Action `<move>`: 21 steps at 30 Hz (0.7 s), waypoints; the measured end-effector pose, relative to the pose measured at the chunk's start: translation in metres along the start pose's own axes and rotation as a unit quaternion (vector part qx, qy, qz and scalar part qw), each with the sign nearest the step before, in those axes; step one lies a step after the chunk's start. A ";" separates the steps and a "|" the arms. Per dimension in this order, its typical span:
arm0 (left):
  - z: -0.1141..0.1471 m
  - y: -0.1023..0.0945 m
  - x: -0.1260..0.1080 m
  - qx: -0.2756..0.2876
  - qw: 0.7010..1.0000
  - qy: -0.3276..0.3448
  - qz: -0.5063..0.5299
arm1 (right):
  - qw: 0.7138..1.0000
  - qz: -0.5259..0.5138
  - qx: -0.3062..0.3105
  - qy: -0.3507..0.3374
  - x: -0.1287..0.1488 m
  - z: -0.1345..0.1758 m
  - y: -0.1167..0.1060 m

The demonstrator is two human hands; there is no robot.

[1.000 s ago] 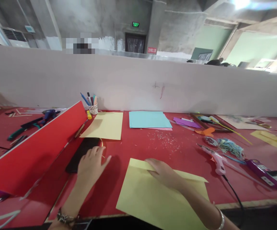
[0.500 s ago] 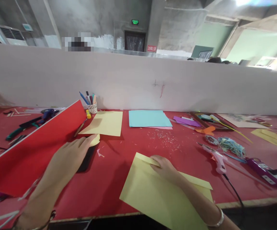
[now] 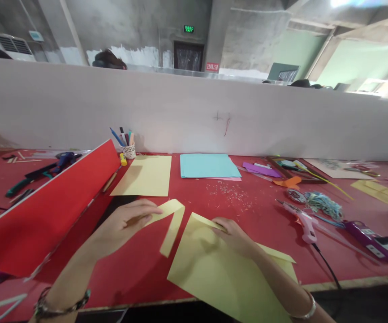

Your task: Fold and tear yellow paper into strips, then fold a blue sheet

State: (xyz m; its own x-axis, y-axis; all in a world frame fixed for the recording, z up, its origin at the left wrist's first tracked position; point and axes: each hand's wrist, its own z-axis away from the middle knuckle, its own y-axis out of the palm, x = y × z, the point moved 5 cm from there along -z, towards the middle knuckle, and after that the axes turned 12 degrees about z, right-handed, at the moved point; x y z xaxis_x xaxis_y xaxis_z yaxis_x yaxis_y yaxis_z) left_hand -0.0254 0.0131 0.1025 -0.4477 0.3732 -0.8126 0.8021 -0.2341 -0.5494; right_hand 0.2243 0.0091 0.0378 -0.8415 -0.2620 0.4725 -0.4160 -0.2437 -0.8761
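My left hand (image 3: 127,224) pinches one end of a narrow yellow paper strip (image 3: 172,231). The strip is bent sharply at its top, and its free end hangs down over the red table. My right hand (image 3: 232,233) grips the folded upper edge of a larger yellow paper sheet (image 3: 210,273), thumb and fingers closed on it. That sheet lies at the table's front edge, partly under my right forearm, and hangs past the edge. The strip and the sheet are close together but apart.
A red board (image 3: 56,202) leans at left beside a pen cup (image 3: 128,150). Another yellow sheet (image 3: 150,175) and blue sheets (image 3: 209,166) lie at the back. A pink glue gun (image 3: 304,224), yarn (image 3: 323,205) and a purple device (image 3: 370,240) sit at right.
My left hand has moved right and nearer, away from the back yellow sheet. The strip now shows at greater length, bent over. My right hand and its sheet have hardly moved.
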 end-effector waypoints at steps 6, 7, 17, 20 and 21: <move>0.004 -0.001 0.063 -0.034 0.994 -0.104 0.018 | 1.000 0.006 0.003 -0.007 -0.002 0.003 -0.005; 0.007 -0.001 0.070 -0.040 0.993 -0.110 0.008 | 1.000 0.016 -0.003 -0.010 -0.003 0.004 -0.006; -0.008 0.017 0.046 -0.155 0.966 0.001 -0.206 | 0.978 0.171 -0.121 -0.002 0.016 0.000 -0.038; -0.020 0.035 0.021 -0.111 0.982 0.048 -0.143 | 0.982 0.127 -0.137 0.006 0.019 -0.008 -0.050; -0.024 0.039 0.015 -0.110 0.984 0.057 -0.128 | 0.986 0.097 -0.133 0.006 0.018 -0.012 -0.051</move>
State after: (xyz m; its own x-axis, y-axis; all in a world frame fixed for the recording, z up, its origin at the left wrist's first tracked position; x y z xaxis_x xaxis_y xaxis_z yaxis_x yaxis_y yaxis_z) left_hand 0.0093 0.0311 0.0736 -0.6087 0.4961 -0.6192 0.7406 0.0752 -0.6678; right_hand 0.2263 0.0281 0.0902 -0.9174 -0.2689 0.2935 -0.3208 0.0632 -0.9450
